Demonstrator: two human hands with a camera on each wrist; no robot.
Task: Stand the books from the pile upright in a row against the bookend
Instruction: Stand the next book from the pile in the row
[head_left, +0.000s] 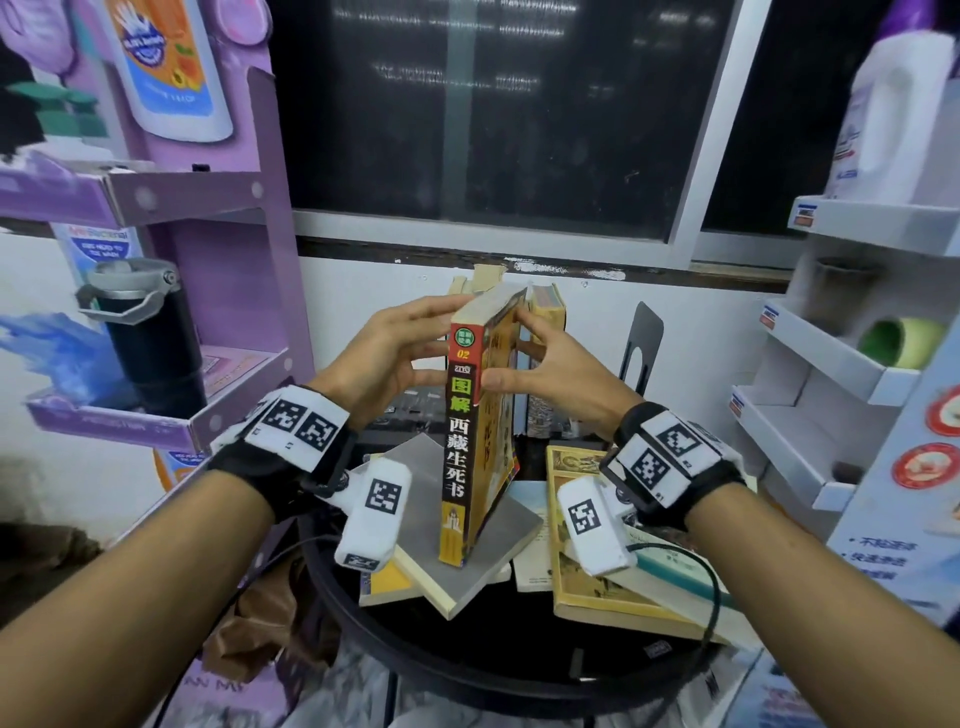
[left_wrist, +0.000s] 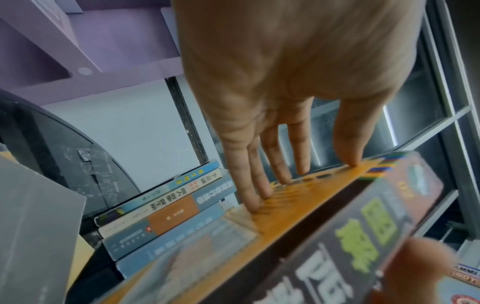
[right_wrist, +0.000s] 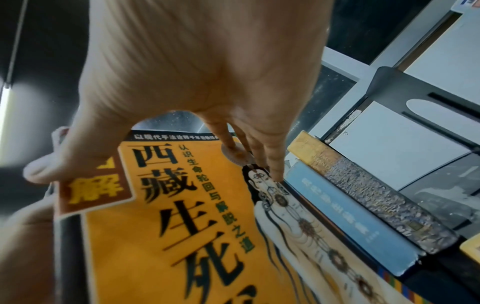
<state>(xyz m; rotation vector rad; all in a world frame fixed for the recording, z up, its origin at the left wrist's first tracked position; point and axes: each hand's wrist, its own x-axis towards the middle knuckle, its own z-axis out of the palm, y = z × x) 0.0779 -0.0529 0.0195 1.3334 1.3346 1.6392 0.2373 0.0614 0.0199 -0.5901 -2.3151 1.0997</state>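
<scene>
A purple shelf (head_left: 244, 291) and a white shelf (head_left: 831, 364) flank the round black table (head_left: 441, 670). Over the pile (head_left: 519, 535), the left hand (head_left: 387, 358) and right hand (head_left: 558, 374) clasp the orange book (head_left: 462, 441) upright. The upright books (head_left: 545, 306) stand between it and the bookend (head_left: 641, 348).

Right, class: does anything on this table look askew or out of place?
Yes. The orange book, held by the left hand and right hand, tilts with its foot on the grey book in the pile, not in the row. The pile lies splayed at odd angles.
</scene>
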